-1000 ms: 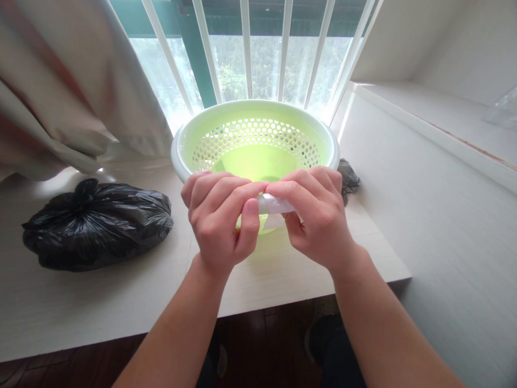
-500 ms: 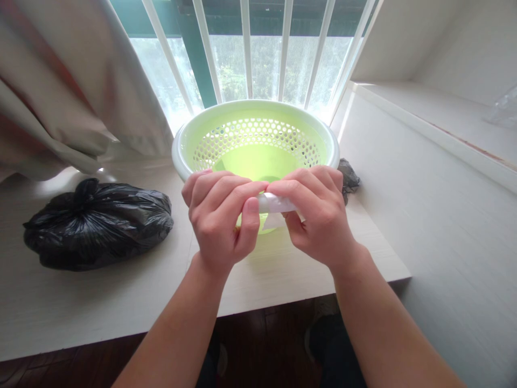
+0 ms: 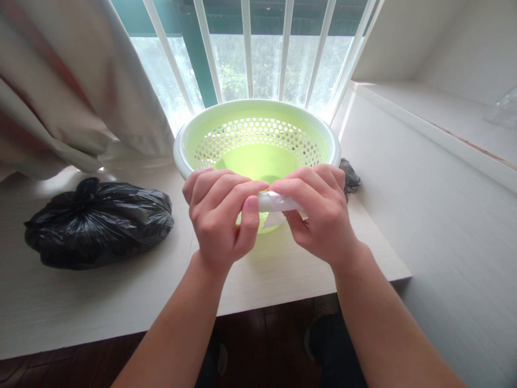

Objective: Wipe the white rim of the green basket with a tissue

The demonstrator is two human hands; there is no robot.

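Note:
A light green plastic basket [image 3: 258, 110] with perforated sides and a pale rim stands in front of me. My left hand [image 3: 224, 215] is closed around the near rim, thumb on my side and fingers over the top. My right hand [image 3: 315, 210] pinches a white tissue or thin cloth [image 3: 280, 202] folded over the same rim, with a loose corner hanging below it. A short bare stretch of rim shows between the two hands. The right fingertips are partly hidden behind the rim and the white piece.
A knotted black plastic bag [image 3: 100, 223] lies on the pale ledge [image 3: 133, 302] to the left. Another dark bag [image 3: 350, 177] shows behind the basket's right side. White window bars [image 3: 247, 48], a curtain [image 3: 72, 81] and a white cabinet side [image 3: 436, 199] surround the ledge.
My right hand and the white piece have shifted slightly right along the rim, leaving a little more bare rim between the hands. My left hand keeps its hold.

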